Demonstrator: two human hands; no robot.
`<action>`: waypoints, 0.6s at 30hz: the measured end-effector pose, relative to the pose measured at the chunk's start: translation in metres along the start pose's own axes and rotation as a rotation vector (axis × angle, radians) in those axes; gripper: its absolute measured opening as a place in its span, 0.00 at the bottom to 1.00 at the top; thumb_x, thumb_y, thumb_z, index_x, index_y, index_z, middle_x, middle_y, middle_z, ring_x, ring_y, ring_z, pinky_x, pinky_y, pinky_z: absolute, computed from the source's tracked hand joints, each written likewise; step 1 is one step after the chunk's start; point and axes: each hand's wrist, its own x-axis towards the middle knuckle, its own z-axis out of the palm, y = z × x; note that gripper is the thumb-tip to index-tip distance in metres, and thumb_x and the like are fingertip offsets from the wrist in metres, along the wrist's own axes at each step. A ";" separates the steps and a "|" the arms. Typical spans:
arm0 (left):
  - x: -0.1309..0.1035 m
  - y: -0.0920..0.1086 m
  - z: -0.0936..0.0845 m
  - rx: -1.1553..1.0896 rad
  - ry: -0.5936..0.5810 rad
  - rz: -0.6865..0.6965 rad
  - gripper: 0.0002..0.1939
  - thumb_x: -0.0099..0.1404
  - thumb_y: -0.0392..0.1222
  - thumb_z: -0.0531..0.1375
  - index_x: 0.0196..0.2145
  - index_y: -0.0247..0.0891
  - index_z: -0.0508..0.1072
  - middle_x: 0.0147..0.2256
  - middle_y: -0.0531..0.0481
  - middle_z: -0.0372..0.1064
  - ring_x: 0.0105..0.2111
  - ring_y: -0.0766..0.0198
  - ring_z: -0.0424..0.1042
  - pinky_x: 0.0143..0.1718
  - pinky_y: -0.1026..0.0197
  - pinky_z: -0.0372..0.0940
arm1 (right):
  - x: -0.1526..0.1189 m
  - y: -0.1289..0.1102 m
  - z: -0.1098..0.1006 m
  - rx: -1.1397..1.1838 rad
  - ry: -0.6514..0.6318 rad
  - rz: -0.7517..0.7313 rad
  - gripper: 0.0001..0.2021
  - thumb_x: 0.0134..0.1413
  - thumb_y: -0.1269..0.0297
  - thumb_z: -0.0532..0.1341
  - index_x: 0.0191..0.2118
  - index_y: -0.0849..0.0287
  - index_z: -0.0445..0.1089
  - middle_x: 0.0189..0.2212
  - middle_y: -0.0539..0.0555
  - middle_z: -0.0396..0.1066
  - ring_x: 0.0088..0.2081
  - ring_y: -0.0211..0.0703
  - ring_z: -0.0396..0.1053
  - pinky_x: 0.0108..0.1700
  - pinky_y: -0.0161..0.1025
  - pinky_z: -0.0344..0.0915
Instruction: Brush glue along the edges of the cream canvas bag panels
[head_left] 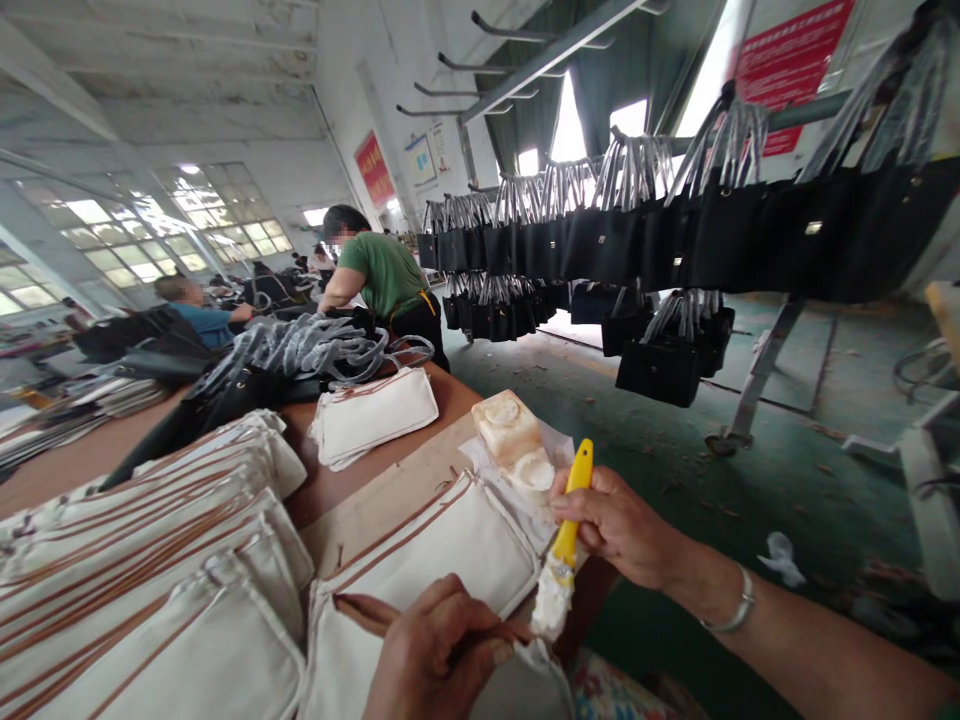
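Note:
My right hand [619,525] is closed around a yellow-handled brush [576,500], whose bristles are thick with white paste. The brush tip points down at the brown-edged opening of a cream pouch [345,650]. That edge is pinched in the closed fingers of my left hand [442,645], close to the bristles. Another cream pouch [442,550] lies flat just beyond. Past the brush, a stained tub [508,428] sits on white sheeting, with white paste [534,470] at its near side.
Stacked cream pouches [202,540] cover the left side, and a smaller pile [375,412] lies farther back on the brown table [450,395]. Black bags [585,240] hang from a rack at the right. A person in green [382,265] bends over the table's far end.

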 end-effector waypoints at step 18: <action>0.030 0.051 -0.089 -0.262 0.004 -0.063 0.14 0.59 0.54 0.62 0.30 0.40 0.76 0.31 0.50 0.73 0.33 0.60 0.70 0.35 0.61 0.64 | -0.003 -0.041 -0.018 0.257 0.221 -0.221 0.10 0.53 0.62 0.64 0.26 0.59 0.66 0.11 0.41 0.51 0.13 0.29 0.41 0.16 0.31 0.40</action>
